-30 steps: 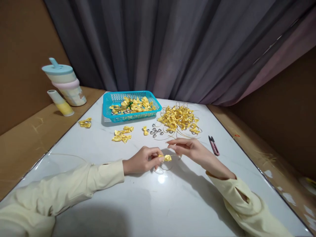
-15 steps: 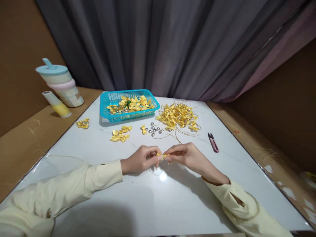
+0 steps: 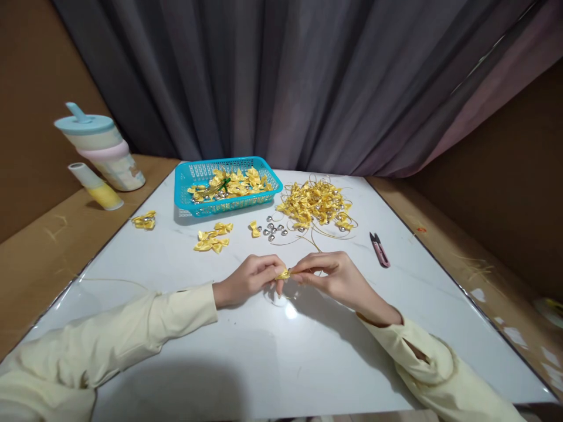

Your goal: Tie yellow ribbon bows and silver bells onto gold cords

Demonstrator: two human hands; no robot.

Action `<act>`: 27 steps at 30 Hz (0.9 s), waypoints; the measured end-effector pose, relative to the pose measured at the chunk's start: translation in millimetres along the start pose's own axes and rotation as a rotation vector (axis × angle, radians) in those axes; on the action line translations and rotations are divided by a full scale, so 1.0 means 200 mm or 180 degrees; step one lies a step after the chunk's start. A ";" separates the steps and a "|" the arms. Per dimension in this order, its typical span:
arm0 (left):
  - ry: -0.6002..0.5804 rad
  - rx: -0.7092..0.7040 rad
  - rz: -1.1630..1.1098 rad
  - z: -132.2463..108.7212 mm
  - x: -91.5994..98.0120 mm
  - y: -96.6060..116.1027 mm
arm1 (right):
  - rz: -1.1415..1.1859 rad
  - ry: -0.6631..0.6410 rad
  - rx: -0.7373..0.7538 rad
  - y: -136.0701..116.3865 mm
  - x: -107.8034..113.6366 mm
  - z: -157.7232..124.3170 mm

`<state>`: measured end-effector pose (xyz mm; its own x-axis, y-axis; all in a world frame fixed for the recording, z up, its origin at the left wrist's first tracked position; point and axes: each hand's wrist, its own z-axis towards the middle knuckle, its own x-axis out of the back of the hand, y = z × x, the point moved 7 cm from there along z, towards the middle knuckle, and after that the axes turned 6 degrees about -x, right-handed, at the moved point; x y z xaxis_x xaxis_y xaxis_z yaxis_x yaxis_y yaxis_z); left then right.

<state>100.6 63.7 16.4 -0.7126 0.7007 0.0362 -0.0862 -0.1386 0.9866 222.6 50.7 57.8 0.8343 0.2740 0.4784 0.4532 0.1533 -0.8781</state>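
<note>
A small yellow ribbon bow [image 3: 285,274] is pinched between the thumb and fingers of my left hand [image 3: 251,280]. My right hand [image 3: 336,272] is closed in a pinch at the bow's right end; what sits between its fingertips is too small to tell. Thin cord loops faintly below the bow. Beyond my hands, several silver bead-like pieces [image 3: 273,229] lie beside a single yellow bow [image 3: 254,229]. A small group of loose bows [image 3: 213,239] rests left of them. To their right is a tangled pile of yellow bows with cords and silver pieces [image 3: 314,205].
A turquoise basket [image 3: 229,207] of yellow bows stands at the back. Pink-handled thread snips [image 3: 379,251] lie at the right. More bows [image 3: 144,220] are near the left edge. A tumbler [image 3: 108,146] and a yellow thread spool [image 3: 97,187] stand beyond that edge.
My right fingertips have shifted slightly off the bow toward its right end, and more of the bow shows in my left hand. The whole view has moved a little.
</note>
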 end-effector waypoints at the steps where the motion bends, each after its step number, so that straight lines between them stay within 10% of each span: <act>1: 0.0003 0.0015 -0.0017 0.00 0.00 0.00 | -0.0037 -0.0008 0.0059 0.00 0.00 0.00; 27: 0.0086 -0.0170 0.0326 0.00 0.00 0.02 | -0.0071 0.0100 -0.0049 0.00 0.02 0.01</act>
<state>100.8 63.0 19.5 -0.7380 0.6619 0.1313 -0.0484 -0.2460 0.9681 224.5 53.9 59.4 0.8332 0.2407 0.4978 0.4765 0.1443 -0.8673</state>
